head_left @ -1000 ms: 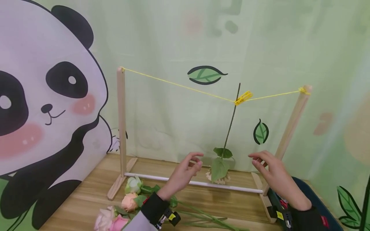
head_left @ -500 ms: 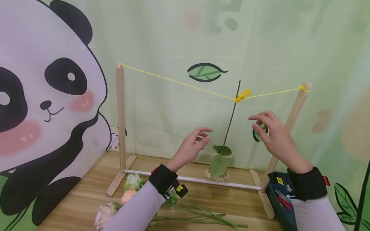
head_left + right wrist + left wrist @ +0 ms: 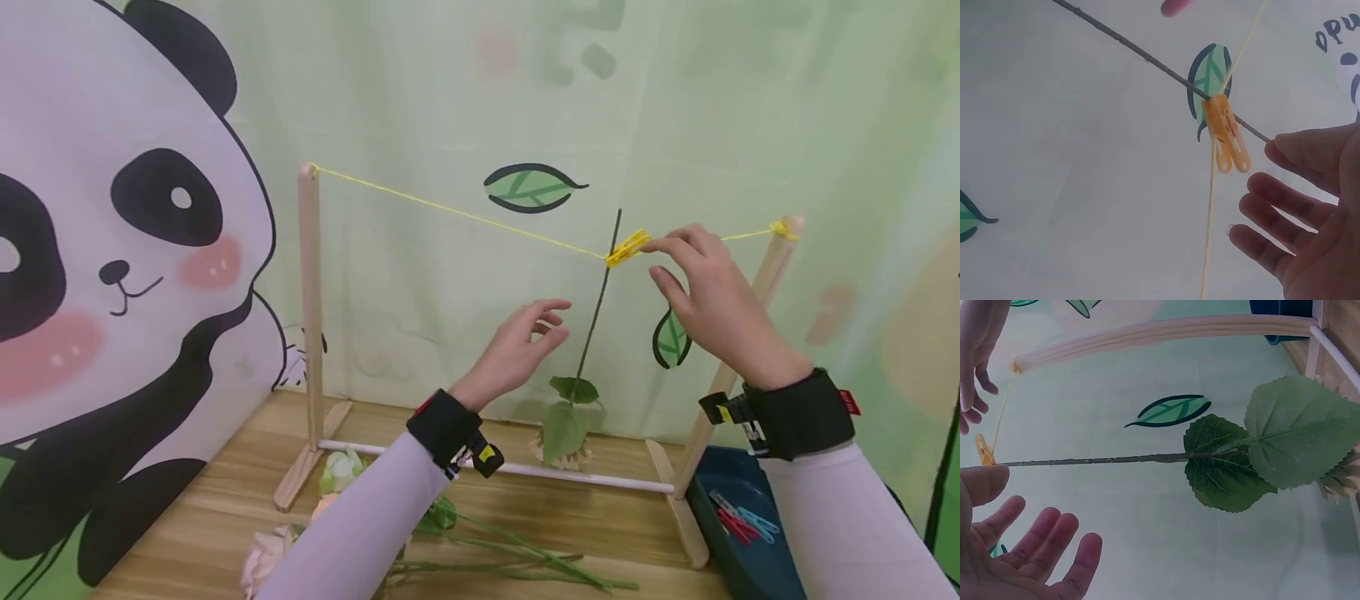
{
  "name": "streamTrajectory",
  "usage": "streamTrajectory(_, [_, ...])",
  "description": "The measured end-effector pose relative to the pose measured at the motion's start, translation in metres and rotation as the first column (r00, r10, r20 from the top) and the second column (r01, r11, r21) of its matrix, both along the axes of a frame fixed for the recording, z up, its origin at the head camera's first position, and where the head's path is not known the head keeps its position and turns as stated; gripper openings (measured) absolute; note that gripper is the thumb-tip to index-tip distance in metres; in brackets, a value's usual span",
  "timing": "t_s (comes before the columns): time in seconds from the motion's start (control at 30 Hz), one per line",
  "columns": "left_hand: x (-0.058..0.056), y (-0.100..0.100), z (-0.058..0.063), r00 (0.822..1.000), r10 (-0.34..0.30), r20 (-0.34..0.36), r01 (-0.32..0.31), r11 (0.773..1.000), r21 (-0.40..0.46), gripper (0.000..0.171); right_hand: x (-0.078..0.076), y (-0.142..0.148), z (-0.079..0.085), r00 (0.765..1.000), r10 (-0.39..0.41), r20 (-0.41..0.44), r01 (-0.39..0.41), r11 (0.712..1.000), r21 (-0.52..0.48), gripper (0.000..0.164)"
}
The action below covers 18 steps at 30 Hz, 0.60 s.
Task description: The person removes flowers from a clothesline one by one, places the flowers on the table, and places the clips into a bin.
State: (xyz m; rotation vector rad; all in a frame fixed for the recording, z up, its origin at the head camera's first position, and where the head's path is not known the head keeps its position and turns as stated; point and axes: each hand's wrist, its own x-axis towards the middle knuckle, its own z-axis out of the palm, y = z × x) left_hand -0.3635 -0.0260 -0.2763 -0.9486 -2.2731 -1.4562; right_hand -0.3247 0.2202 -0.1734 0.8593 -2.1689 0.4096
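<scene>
A yellow clothespin [image 3: 628, 249] clips a flower's dark stem [image 3: 595, 325] to a yellow string [image 3: 450, 211]. The flower hangs upside down, its green leaves [image 3: 564, 431] low over the white bar and its pale petals mostly hidden behind them. My right hand [image 3: 708, 296] is raised beside the clothespin, fingertips close to its handle ends, fingers loosely bent. In the right wrist view the clothespin [image 3: 1227, 134] stands apart from the thumb and fingers. My left hand [image 3: 519, 352] hovers left of the stem with relaxed, spread fingers; the left wrist view shows that palm [image 3: 997, 575] holding nothing.
The string spans two wooden posts [image 3: 310, 308] joined by a white bar [image 3: 600, 479]. Several artificial flowers, including a pale pink rose [image 3: 264, 560], lie on the table with green stems [image 3: 525, 546], partly under my left sleeve. A dark blue tray [image 3: 738, 467] at right holds clothespins [image 3: 738, 525].
Both hands have risen from low beside the flower. The right hand has come up to the clothespin; the left has moved up and right towards the stem. The hanging flower stays put.
</scene>
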Motion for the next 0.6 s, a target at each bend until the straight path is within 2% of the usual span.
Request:
streamTrajectory(0.17, [-0.006,0.007,0.007,1.0,-0.01,0.015,0.01,1.0,0.018,0.049,-0.005,-0.003,0.011,1.0,-0.026,0.011,0.026,0.999,0.039,0.035])
streamTrajectory(0.4, [-0.013,0.019,0.011,0.998,-0.017,0.054,0.015,0.999,0.031,0.049,-0.013,-0.005,0.029,0.99,-0.086,0.109,0.07,0.987,0.146,0.042])
streamTrajectory(0.6, [-0.017,0.027,0.014,0.995,-0.011,0.094,0.009,1.0,0.03,0.049,-0.019,-0.011,0.041,0.97,-0.141,0.197,0.093,0.968,0.234,0.044])
